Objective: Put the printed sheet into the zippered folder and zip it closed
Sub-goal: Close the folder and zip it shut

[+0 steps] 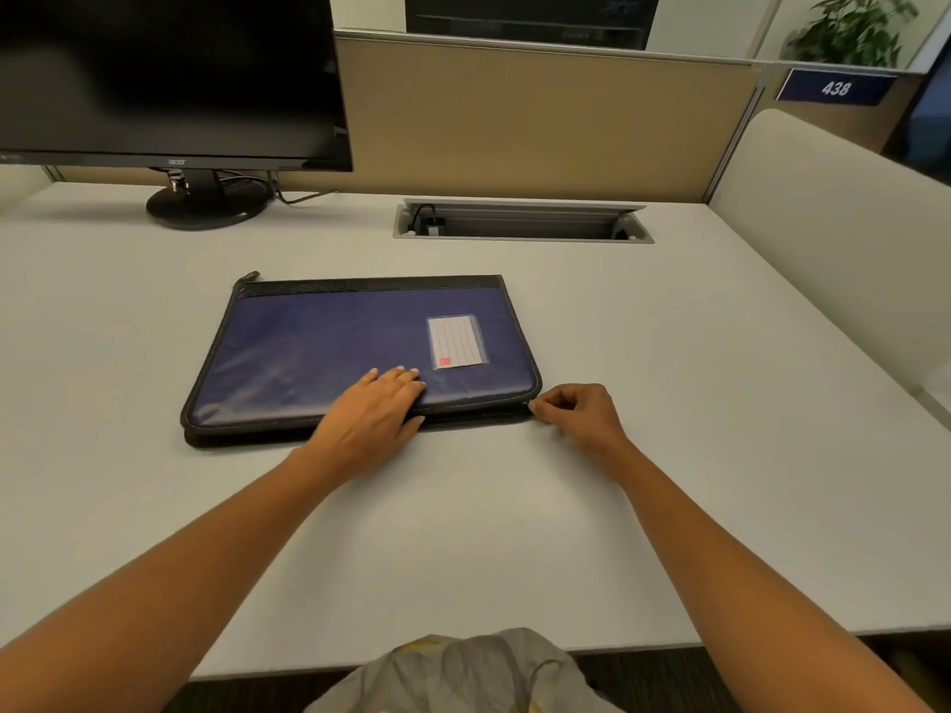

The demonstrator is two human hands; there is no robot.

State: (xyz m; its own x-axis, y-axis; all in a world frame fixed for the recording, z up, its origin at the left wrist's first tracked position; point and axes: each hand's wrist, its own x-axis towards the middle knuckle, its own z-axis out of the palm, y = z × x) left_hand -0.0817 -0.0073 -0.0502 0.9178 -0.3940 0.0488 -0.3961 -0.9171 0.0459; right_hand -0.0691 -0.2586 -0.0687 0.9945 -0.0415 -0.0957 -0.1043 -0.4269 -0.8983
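Office cubicle setting: a pale grey desk [514,506] backed by a tan fabric partition [514,120], with a black flat-screen monitor [164,74] standing at the far left and a recessed grey metal cable tray [522,222] set into the desk behind the work area.

A flat navy-blue zippered folder with black trim [329,342] lies closed at the middle of the desk, long edge toward the person. A clear pocket holding a lined white label card with a red mark [457,342] sits on its cover toward the right. The printed sheet is not visible.

Left hand [373,414]: palm down on the near part of the cover, fingers [399,375] extended and close together, pressing flat; nothing is gripped.

Right hand [579,411]: at the folder's near right corner, fingers curled inward, thumb and forefinger pinched narrowly together at the zip line. The zip pull itself is too small to make out between the fingertips.
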